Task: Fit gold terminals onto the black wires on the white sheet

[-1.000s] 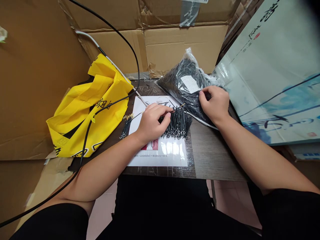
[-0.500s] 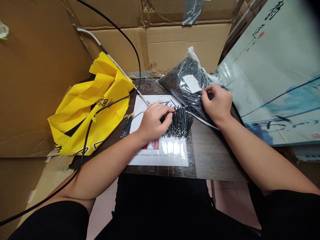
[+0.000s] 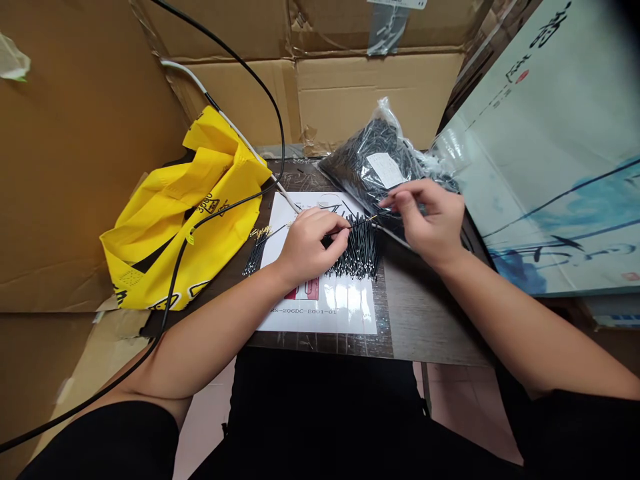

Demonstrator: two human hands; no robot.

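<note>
Dk tabletop [image 3: 435,307]: blk wire [image 3: 362,223] in L fingers [image 3: 336,221], tip [image 3: 373,217] nr R fingers [image 3: 409,203].

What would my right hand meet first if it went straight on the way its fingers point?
Your right hand points left, so probably the gold-tipped end of the thin wire held in your left hand, then that hand. Depth is unclear, so it might pass above the wire.

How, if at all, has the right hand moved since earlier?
Yes: the right hand has moved nearer the person, its fingertips leftward, judged against the white sheet.
</note>
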